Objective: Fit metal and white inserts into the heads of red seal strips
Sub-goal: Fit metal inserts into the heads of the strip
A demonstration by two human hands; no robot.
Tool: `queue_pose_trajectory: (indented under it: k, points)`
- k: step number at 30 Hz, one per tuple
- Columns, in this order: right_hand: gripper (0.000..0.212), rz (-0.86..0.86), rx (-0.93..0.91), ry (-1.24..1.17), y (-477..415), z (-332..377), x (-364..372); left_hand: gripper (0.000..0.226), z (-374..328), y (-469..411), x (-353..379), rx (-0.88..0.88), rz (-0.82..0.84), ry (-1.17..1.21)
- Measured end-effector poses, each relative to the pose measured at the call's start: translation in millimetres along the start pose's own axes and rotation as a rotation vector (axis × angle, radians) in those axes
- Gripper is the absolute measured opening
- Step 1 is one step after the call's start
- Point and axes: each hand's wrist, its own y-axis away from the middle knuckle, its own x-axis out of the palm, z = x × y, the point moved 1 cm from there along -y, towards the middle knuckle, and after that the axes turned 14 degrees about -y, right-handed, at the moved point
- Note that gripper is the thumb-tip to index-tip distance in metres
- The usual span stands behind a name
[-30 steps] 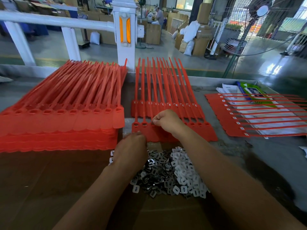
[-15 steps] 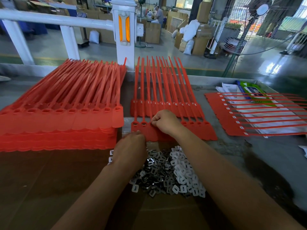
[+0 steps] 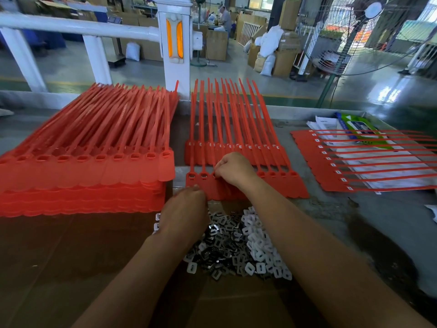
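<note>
The pile of inserts (image 3: pixel 236 242) lies on cardboard (image 3: pixel 71 256) between the forearms; the cardboard runs wide to its left. Beyond, the left hand (image 3: pixel 183 209) curls at the near edge of the red strips (image 3: pixel 279 183), its grip hidden. The right hand (image 3: pixel 233 170) pinches the third head with curled fingers.

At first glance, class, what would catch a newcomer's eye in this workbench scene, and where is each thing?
A thick stack of bright red plastic seal strips fills the left of the view. In the middle, the right hand pinches at a head in the centre row of red seal strips. The left hand is over the left edge of the near heap of shiny metal and white plastic inserts.
</note>
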Motion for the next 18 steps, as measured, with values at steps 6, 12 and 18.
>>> queue_pose_trajectory:
  k: [6, 12, 18]
  points:
    - [0.017, 0.033, 0.027, -0.020, -2, 0, -3, 0.024, 0, 0, 0, -0.005, 0.011, 0.005]
    - [0.020, 0.106, -0.013, -0.148, 8, 2, -19, 0.024, -1, 0, -1, -0.009, 0.025, 0.003]
    - [0.013, 0.206, -0.212, 0.050, 45, 6, -36, 0.024, -1, 0, -1, -0.009, 0.021, 0.007]
